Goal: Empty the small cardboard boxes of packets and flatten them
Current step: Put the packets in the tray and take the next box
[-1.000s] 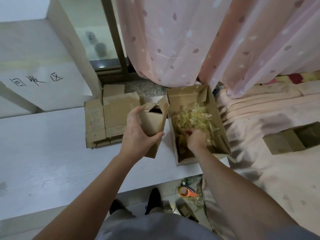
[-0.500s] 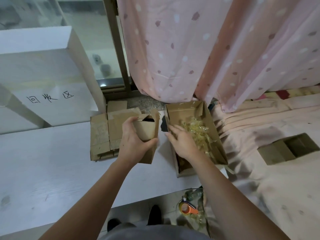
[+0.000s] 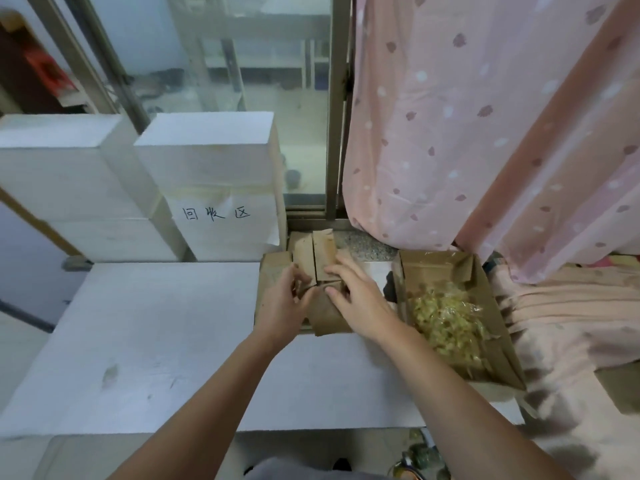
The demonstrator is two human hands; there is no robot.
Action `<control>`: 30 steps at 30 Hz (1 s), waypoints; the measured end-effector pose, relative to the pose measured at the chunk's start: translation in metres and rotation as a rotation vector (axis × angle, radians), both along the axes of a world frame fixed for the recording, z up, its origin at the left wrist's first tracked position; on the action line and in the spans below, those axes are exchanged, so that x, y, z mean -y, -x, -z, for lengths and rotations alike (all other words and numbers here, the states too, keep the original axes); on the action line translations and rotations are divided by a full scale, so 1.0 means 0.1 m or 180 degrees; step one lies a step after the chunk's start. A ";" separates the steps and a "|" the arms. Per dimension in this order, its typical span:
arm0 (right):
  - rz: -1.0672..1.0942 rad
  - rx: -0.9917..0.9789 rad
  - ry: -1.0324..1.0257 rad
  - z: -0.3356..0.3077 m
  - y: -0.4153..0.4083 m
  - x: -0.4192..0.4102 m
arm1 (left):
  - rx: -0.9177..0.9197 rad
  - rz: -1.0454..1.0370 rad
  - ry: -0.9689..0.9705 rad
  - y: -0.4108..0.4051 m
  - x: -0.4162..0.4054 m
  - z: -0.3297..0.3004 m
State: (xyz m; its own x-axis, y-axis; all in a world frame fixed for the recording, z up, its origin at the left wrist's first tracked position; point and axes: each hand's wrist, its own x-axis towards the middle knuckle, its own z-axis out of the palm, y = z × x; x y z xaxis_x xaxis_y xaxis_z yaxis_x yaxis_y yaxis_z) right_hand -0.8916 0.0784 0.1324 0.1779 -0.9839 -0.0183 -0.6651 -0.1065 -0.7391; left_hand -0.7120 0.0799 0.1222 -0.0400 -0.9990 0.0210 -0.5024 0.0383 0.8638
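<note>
A small brown cardboard box [image 3: 320, 261] lies partly collapsed on a pile of flattened cardboard [image 3: 272, 271] at the far edge of the white table [image 3: 156, 341]. My left hand [image 3: 282, 303] grips its left side with curled fingers. My right hand [image 3: 353, 292] lies over its right side, fingers spread and thumb tucked against the cardboard. To the right stands a larger open cardboard box [image 3: 485, 289] holding a heap of clear packets with yellowish contents [image 3: 450, 317].
White foam blocks [image 3: 214, 174], one with handwritten characters, stand behind the table at left. A window frame [image 3: 334, 133] and a pink spotted curtain [image 3: 485, 133] rise behind. Pink cloth [image 3: 571, 323] covers the surface to the right.
My right hand left the packet box and came over to the small box. Both hands carried it onto the flattened pile and it has collapsed. The camera tilted upward.
</note>
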 end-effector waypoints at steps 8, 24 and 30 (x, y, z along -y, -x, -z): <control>0.0216 0.0405 -0.0214 0.13 -0.55 -0.13 | -0.0032 -0.0311 -0.0122 -0.39 -0.11 0.08; 0.1417 0.1007 -0.0040 0.19 -0.77 -0.03 | -0.0739 -0.0206 -0.0350 -0.70 0.08 0.05; 0.0808 0.1260 -0.0110 0.10 -0.83 -0.04 | -0.0794 -0.0471 -0.0358 -0.68 0.08 0.05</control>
State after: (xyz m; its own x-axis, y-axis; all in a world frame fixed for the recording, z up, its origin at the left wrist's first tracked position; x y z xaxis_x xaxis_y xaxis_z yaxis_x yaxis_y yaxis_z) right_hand -0.8088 0.0828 0.1221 -0.0684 -0.9972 -0.0311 -0.3331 0.0522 -0.9414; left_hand -0.6436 0.0716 0.1175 0.0984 -0.9902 -0.0991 -0.2674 -0.1223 0.9558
